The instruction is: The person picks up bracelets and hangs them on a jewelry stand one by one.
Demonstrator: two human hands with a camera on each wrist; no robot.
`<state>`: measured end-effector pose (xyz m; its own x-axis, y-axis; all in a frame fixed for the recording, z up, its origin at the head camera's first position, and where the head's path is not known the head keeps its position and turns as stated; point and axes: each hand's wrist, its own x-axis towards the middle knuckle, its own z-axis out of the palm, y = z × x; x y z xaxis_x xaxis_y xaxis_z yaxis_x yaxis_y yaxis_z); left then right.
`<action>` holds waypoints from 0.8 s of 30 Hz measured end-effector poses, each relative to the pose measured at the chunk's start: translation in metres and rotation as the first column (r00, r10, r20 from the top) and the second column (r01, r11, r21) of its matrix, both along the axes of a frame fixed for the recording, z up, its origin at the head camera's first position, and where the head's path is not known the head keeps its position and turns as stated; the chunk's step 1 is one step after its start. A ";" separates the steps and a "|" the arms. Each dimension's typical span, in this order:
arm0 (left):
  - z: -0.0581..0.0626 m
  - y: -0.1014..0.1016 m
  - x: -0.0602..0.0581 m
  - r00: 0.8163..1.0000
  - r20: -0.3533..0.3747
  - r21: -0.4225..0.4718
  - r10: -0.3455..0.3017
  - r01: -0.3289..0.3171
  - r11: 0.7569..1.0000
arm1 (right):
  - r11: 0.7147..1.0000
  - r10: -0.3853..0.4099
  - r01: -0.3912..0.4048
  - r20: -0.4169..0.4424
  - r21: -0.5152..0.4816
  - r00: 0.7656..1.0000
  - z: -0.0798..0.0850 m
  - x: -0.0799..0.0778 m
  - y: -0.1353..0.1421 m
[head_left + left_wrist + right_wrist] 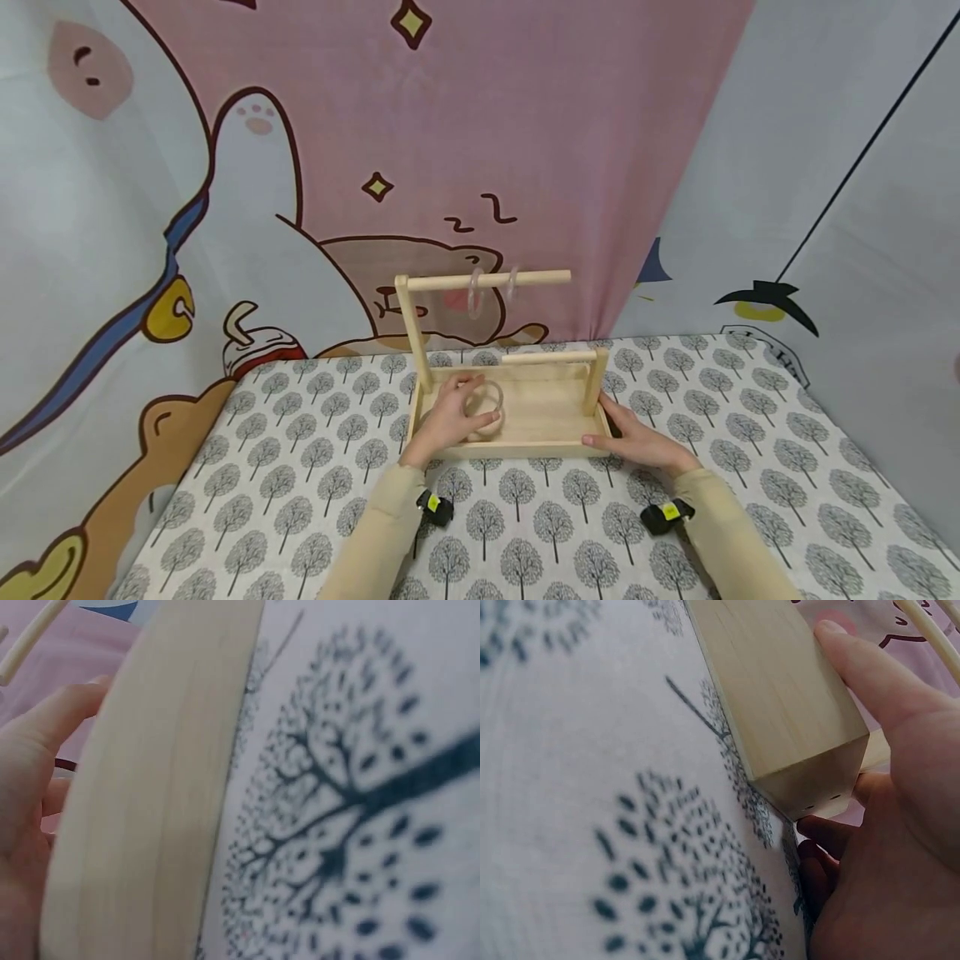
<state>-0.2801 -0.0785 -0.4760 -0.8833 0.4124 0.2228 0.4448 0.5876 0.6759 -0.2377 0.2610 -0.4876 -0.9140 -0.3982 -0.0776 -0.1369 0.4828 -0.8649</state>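
A wooden jewelry stand (pixel 517 450) has a shallow tray base, a tall post with a long bar at the left and a short post with a lower bar at the right. Over the tray's left part, my left hand (pixel 452 412) holds a pale bangle (pixel 500 398) between thumb and fingers. My right hand (pixel 637 437) grips the tray's right front corner, its thumb on the front wall and its other fingers around the end. Two translucent bangles, a left one (pixel 474 296) and a right one (pixel 512 286), hang on the upper bar.
A white cloth (pixel 322 475) printed with grey trees covers the table. Behind it hangs a pink and white cartoon curtain (pixel 585 150), close to the stand's rear. The tall post (pixel 414 333) rises just behind my left hand.
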 end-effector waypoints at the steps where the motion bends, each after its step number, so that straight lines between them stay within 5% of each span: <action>1: 0.001 0.000 0.001 1.000 -0.015 0.000 0.002 -0.002 1.000 | 1.000 0.003 -0.003 -0.001 -0.003 1.000 0.001 0.000 0.000; 24: 0.012 -0.015 0.025 1.000 -0.024 0.278 -0.007 0.014 0.960 | 1.000 0.012 -0.011 0.014 -0.026 1.000 0.004 0.004 -0.001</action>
